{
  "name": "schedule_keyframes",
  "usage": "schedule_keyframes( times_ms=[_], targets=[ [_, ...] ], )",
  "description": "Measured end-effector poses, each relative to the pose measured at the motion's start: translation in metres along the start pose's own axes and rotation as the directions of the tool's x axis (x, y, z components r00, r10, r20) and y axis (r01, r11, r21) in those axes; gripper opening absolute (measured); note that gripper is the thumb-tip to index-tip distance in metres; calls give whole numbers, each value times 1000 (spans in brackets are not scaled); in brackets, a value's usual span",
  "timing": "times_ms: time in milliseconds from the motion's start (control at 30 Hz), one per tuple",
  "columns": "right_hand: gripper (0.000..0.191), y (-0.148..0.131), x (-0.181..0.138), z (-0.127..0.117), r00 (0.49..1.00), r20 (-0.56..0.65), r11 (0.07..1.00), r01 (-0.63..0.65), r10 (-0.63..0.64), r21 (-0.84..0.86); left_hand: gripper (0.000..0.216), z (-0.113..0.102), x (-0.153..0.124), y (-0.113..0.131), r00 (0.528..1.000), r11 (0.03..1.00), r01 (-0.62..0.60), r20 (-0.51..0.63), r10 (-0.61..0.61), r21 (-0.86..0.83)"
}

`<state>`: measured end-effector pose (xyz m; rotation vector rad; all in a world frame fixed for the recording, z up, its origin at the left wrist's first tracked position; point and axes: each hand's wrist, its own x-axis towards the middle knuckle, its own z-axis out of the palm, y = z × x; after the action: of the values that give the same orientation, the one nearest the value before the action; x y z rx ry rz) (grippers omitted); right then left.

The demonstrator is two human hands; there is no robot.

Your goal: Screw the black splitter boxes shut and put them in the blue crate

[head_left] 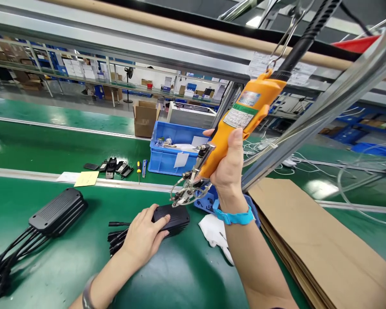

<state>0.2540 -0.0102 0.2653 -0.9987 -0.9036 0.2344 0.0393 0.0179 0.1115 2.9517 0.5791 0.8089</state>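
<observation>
Green counter (180, 279) underneath. Holding down black case (179, 214), 6 o'clock, with left hand (144, 234), fingers half-curled over cable end. Gripping orange driver (241, 112), 2 o'clock, in right hand (229, 165), fingers wrapped firmly round body, tip close over lid. Looks mid-fastening; can't judge corners done or left. At 8 o'clock, second case (58, 211), lid on, untouched. Beyond, 12 o'clock, blue bin (162, 159).
</observation>
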Motion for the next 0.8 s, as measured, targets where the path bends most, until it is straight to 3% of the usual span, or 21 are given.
schedule_keyframes(
  times_ms=[300,500,633,733,800],
  targets=[
    [56,9,-9,2,1000,26,1000,-14,15,-16,30,6,-5,-2,1000,998,12,-21,-13,-55],
    [55,11,-13,7,998,9,997,61,-61,-44,30,8,-4,-2,1000,998,24,-14,-25,-56],
    [54,15,-19,6,1000,-12,1000,17,-17,16,30,8,-4,-3,999,998,32,4,-32,-46],
    [55,11,-26,2,999,-32,999,-5,6,50,29,7,-4,-2,1000,999,30,5,-30,-37],
    [56,-1,-28,-1,998,-43,996,47,-44,71,30,7,-4,-1,1000,999,29,0,-29,-20]
  ],
)
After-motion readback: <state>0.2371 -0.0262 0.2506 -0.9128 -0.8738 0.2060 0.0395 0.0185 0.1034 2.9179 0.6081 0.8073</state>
